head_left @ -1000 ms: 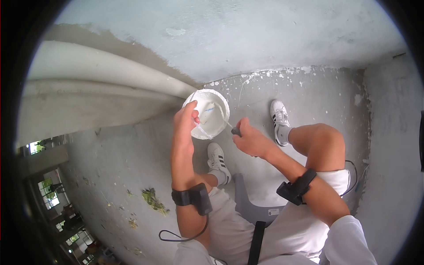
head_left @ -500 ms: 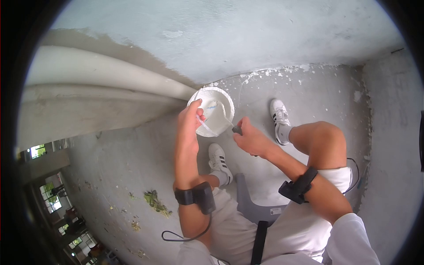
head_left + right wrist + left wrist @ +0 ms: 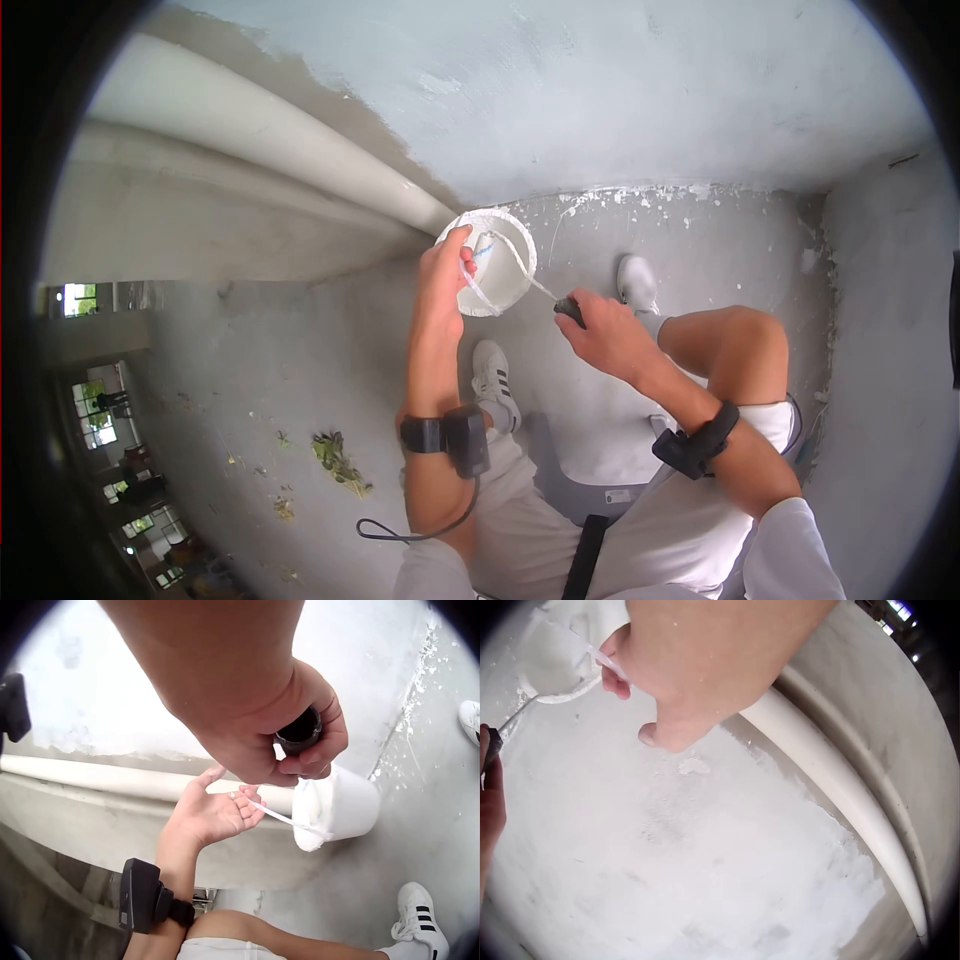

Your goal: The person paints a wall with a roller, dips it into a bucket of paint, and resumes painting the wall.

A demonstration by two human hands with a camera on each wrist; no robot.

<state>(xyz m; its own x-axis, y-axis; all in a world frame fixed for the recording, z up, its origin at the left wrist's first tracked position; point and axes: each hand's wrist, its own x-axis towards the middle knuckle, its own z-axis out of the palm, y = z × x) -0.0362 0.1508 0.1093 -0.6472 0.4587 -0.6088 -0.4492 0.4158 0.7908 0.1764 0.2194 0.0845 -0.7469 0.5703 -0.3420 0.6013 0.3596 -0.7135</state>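
A white bucket (image 3: 532, 250) hangs or stands at the foot of the wall, looking tilted in the right wrist view. My left hand (image 3: 443, 275) has its fingers hooked round the bucket's pale plastic handle (image 3: 577, 643), with the palm turned up. A paint roller reaches into the bucket; its white sleeve with a blue stripe (image 3: 484, 246) lies inside against white paint. My right hand (image 3: 615, 338) grips the roller's dark handle (image 3: 570, 309), right of the rim. From there the paint-coated wire frame (image 3: 540, 289) runs over the rim. The handle's hollow end (image 3: 300, 733) shows in the right wrist view.
Thick pale pipes (image 3: 300, 145) run along the left to the corner behind the bucket. A patchy white-painted wall (image 3: 600, 90) rises ahead. White shoes (image 3: 492, 380) stand near the bucket, wilted leaves (image 3: 340, 465) lie on the floor, and a grey stool (image 3: 560, 480) is beneath the person.
My right hand has moved right and slightly back, so more of the roller's wire frame shows over the rim. The left hand keeps hold of the bucket handle. The head view has shifted.
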